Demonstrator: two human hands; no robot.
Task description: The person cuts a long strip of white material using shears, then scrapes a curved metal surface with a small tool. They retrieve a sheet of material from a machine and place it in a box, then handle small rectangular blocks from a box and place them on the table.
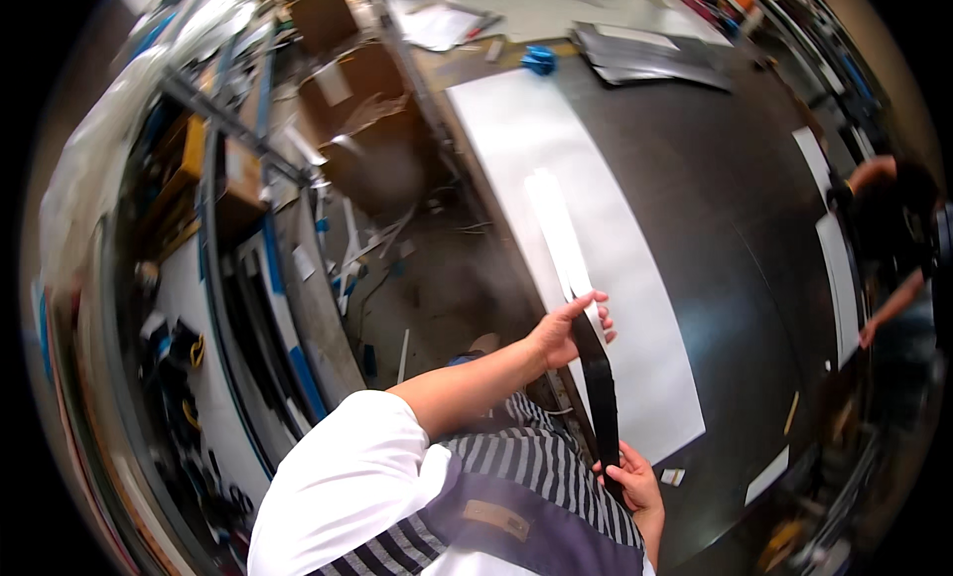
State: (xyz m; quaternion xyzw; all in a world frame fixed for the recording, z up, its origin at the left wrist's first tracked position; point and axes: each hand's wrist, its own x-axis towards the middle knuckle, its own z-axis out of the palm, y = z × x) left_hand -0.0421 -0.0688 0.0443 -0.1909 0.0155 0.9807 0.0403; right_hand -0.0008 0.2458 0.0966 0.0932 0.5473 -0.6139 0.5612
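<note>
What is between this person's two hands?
In the head view, a dark stretch of a long, narrow strip runs from the left hand to the right hand; both hold it. A white sheet shows behind.

Long narrow strip, black at the near end and bright white at the far [599,392]: far end blurred, its white perhaps glare; middle partly covered by the left hand [564,336]; near end partly hidden by the right hand [635,482]. Large white rectangular sheet [645,377]: partly covered by the strip and left hand. Crumpled bright-blue item on the dark desk [725,179] [539,60]: too small to identify. Open brown cardboard box [338,84]: contents indistinct. Clear plastic sheeting [94,199]: cut off by the round rim. Dark-clad co-worker [898,214]: blurred, partly lost at the right rim.
</note>
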